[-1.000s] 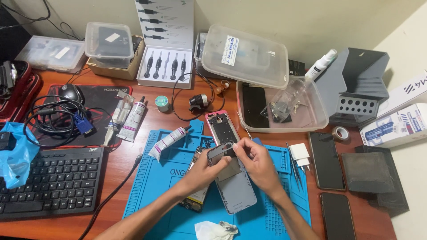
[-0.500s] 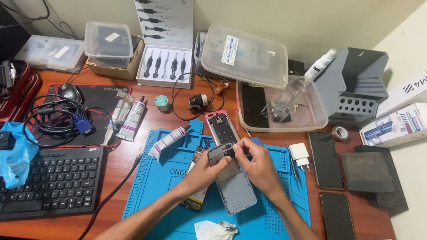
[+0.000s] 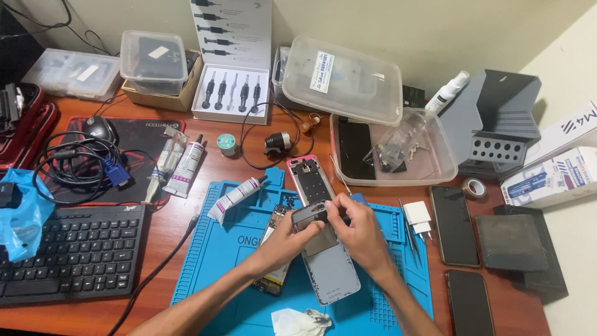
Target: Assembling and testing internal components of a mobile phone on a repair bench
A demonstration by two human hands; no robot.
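Desk [image 3: 186, 249] of reddish wood carries everything. Near its middle lies a blue work mat [image 3: 217, 261], with a black keyboard [image 3: 68, 252] to the left and a clear plastic tray [image 3: 435, 168] farther off to the right. On the mat rests a grey phone back cover [image 3: 333, 267], its far end touching a pink phone frame [image 3: 309, 177]. The left hand [image 3: 287, 239] and right hand [image 3: 357, 233] both pinch a small dark plate [image 3: 309, 216] over the cover's far end.

Grey phone back cover [image 3: 333, 267] lies flat, lengthwise on the blue mat [image 3: 217, 261].
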